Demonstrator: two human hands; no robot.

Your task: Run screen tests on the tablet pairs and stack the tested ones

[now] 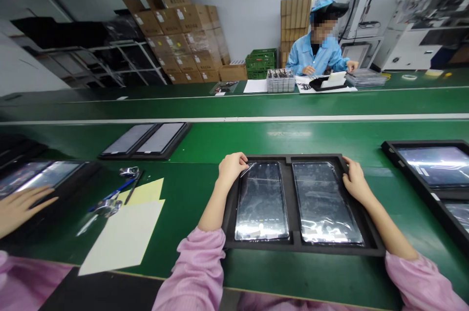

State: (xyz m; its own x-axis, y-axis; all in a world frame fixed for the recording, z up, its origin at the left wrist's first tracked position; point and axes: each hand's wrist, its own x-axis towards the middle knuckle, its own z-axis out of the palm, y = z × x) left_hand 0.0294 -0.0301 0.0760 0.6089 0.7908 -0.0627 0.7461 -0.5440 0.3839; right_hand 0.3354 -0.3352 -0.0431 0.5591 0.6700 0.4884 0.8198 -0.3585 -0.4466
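Observation:
A black foam tray (288,203) lies on the green table in front of me, with a dark, film-covered tablet panel (262,202) in its left compartment and another tablet panel (324,202) in the right one. My left hand (232,168) holds the tray's upper left corner, thumb and fingers bent over the rim and touching the film at the left panel's corner. At the upper right corner, my right hand (356,180) grips the tray's edge, its fingers curled around the outside.
Papers (124,233) with pens and small clear items lie left. A co-worker's hand (25,207) rests on another tray at far left. Further trays stand at back left (146,140) and right (414,174). A person in blue (315,54) sits across the line.

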